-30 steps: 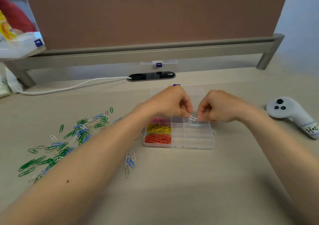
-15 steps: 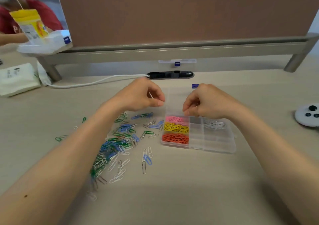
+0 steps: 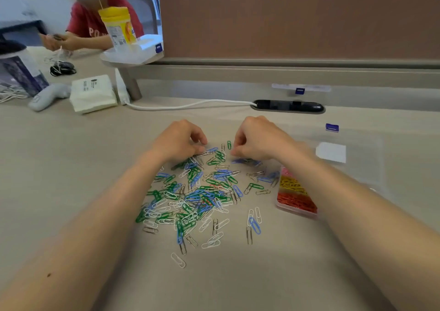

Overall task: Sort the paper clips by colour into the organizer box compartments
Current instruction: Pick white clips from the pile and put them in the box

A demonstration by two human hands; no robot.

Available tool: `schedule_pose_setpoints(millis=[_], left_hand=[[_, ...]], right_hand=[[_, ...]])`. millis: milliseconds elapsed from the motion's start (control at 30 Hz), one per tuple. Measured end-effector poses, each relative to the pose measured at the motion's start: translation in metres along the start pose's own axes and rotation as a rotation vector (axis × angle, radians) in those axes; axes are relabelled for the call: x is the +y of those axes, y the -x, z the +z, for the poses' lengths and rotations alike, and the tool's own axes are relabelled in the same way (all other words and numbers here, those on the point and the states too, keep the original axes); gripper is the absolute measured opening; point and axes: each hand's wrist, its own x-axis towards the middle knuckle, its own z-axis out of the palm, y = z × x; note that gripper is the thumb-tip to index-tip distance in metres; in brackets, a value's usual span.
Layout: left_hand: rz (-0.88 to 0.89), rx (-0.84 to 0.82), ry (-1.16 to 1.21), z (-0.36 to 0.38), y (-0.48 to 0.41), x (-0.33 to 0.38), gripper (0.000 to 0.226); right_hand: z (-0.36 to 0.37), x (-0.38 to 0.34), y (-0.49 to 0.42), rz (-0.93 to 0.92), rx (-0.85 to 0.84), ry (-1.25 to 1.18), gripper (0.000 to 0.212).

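Observation:
A heap of loose paper clips, green, blue, white and silver, lies on the beige table between my forearms. My left hand is at the heap's far edge with curled fingers, its thumb and forefinger pinching a silver clip. My right hand has curled fingers whose tips come down by some blurred blue clips; whether it holds one is unclear. The clear organizer box sits to the right, half hidden under my right forearm. Pink, yellow and red clips fill its left compartments.
The box's clear lid lies open behind it. A white cable runs to a black desk port below the partition. A napkin pack, a grey controller and a yellow canister are back left, near another person.
Both hands have left the organizer box and moved left to the far edge of the clip heap. The white clips pinched over the box are no longer in my fingers.

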Motion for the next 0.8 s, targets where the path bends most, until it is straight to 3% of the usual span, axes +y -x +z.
schedule_pose_setpoints(millis=[100,333,500,800], left_hand=[[-0.036,0.014,0.032,0.002,0.0,-0.008,0.01],[-0.023,-0.039,0.091,0.007,0.001,-0.012,0.005],[0.006,-0.064,0.072,0.004,0.0,-0.013,0.004],[-0.003,-0.009,0.252,-0.003,0.001,-0.017,0.011]], right_hand=[[0.016,-0.009,-0.015,0.033,0.018,0.023,0.019],[0.035,-0.008,-0.029,0.066,0.004,0.012,0.006],[0.033,-0.006,-0.024,0.083,-0.003,-0.015,0.01],[0.016,-0.022,-0.002,0.186,0.067,-0.483,0.011]])
